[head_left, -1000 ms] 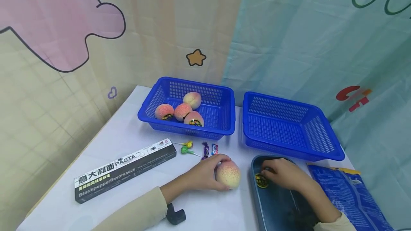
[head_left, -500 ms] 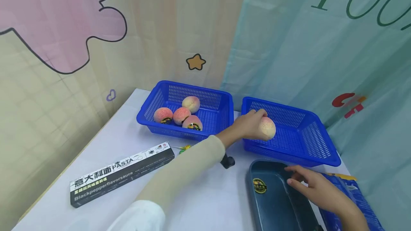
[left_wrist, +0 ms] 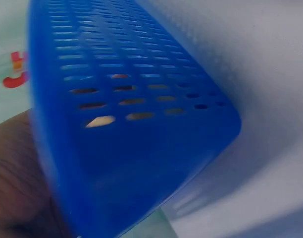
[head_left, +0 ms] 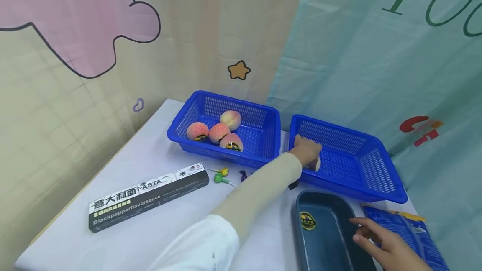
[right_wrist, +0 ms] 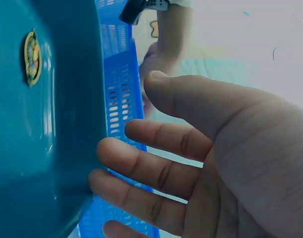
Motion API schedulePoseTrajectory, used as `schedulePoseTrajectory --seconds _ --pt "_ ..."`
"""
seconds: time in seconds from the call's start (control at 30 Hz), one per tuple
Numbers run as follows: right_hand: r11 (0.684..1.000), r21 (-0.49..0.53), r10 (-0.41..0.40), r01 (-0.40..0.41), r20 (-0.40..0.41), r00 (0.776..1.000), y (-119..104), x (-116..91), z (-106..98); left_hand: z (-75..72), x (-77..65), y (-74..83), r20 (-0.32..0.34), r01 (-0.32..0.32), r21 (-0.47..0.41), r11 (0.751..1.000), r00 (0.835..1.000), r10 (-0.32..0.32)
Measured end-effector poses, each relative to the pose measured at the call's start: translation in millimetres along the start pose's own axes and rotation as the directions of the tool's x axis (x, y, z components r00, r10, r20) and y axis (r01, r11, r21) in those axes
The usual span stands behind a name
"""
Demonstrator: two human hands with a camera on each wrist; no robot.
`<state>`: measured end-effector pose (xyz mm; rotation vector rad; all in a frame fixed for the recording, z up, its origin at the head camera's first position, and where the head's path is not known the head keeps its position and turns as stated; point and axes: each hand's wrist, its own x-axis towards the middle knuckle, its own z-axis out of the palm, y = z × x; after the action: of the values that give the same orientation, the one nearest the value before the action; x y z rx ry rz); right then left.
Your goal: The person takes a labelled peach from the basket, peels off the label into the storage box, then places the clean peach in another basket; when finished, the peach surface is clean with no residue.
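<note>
From the head, the left hand [head_left: 306, 152] curls round a peach [head_left: 318, 164] in the near left corner of the right blue basket [head_left: 350, 185], hiding most of it. The sleeve [head_left: 260, 195] partly covers a purple sweet [head_left: 243, 175]. Two lollipops [head_left: 219, 177], a pasta box [head_left: 148, 198] and the left blue basket [head_left: 256, 133] with four peaches [head_left: 219, 133] are nearby. The right hand [head_left: 388, 246] is by the dark tray [head_left: 327, 237] and blue bag [head_left: 418, 237].

From the left wrist, the basket wall [left_wrist: 141, 153] is in the way; I cannot tell the grip there.

From the right wrist, the right hand's fingers are loose, thumb apart, holding nothing.
</note>
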<state>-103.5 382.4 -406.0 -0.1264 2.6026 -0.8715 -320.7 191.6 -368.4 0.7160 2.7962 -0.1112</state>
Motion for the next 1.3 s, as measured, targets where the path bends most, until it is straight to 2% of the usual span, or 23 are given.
schedulePoseTrajectory --seconds 0.07,0.13,0.2,0.23,0.3,0.37,0.4,0.47,0.53,0.57,0.63,0.73,0.83,0.9,1.0,1.1,1.2,1.3 --pt "1.000 -0.019 -0.023 0.023 -0.004 1.000 -4 3 -2 -2.6 -4.0 -7.2 -0.025 -0.024 -0.055 0.998 0.999 0.023" --pt "0.996 -0.049 -0.082 0.080 -0.036 0.996 -9 8 -6 -6.2 -13.1 -20.3 -0.067 -0.081 -0.121 0.989 0.995 0.074" --pt "0.986 -0.089 -0.149 0.140 -0.098 0.984 -10 14 -12 -9.6 -29.5 -39.9 -0.117 -0.149 -0.185 0.971 0.985 0.129" --pt "0.979 -0.101 -0.191 0.177 -0.147 0.970 -9 18 -16 -10.6 -40.3 -52.1 -0.145 -0.184 -0.208 0.961 0.977 0.155" --pt "0.962 -0.124 -0.267 0.242 -0.269 0.925 -2 28 -27 -8.2 -66.5 -81.5 -0.215 -0.256 -0.246 0.935 0.955 0.205" --pt "0.958 -0.125 -0.285 0.256 -0.392 0.875 9 37 -41 -0.6 -95.4 -113.4 -0.274 -0.303 -0.293 0.907 0.935 0.224" --pt "0.954 -0.127 -0.298 0.271 -0.450 0.841 16 41 -47 4.9 -109.3 -129.2 -0.301 -0.315 -0.313 0.896 0.928 0.221" --pt "0.959 -0.126 -0.280 0.252 -0.534 0.798 30 46 -59 17.8 -135.2 -160.0 -0.349 -0.322 -0.366 0.873 0.917 0.192" --pt "0.968 -0.135 -0.250 0.211 -0.572 0.782 37 49 -69 32.6 -156.2 -189.7 -0.397 -0.295 -0.404 0.866 0.909 0.125" --pt "0.970 -0.150 -0.243 0.192 -0.570 0.785 38 51 -72 40.3 -164.4 -204.2 -0.426 -0.276 -0.407 0.871 0.901 0.086" --pt "0.967 -0.191 -0.249 0.171 -0.539 0.804 31 56 -77 54.7 -177.3 -232.0 -0.472 -0.201 -0.387 0.900 0.881 -0.007" --pt "0.944 -0.254 -0.311 0.210 -0.477 0.822 8 71 -79 74.2 -188.1 -268.3 -0.530 -0.056 -0.329 0.943 0.837 -0.135" --pt "0.915 -0.287 -0.386 0.283 -0.422 0.821 -22 92 -74 89.5 -194.3 -295.6 -0.567 0.029 -0.328 0.944 0.794 -0.221" --pt "0.895 -0.300 -0.429 0.329 -0.381 0.819 -41 107 -67 98.9 -198.9 -309.4 -0.572 0.041 -0.380 0.924 0.774 -0.270" --pt "0.861 -0.314 -0.488 0.400 -0.290 0.823 -70 129 -56 109.4 -208.4 -323.9 -0.565 0.007 -0.502 0.865 0.755 -0.334" --pt "0.828 -0.311 -0.535 0.467 -0.188 0.824 -105 152 -46 115.2 -218.1 -331.9 -0.571 -0.053 -0.590 0.805 0.733 -0.370" --pt "0.802 -0.308 -0.563 0.511 -0.107 0.819 -141 173 -38 116.8 -219.6 -334.4 -0.591 -0.090 -0.610 0.787 0.713 -0.377" --pt "0.791 -0.291 -0.569 0.538 -0.027 0.822 -178 195 -28 117.3 -220.8 -334.2 -0.584 -0.093 -0.631 0.770 0.709 -0.394"
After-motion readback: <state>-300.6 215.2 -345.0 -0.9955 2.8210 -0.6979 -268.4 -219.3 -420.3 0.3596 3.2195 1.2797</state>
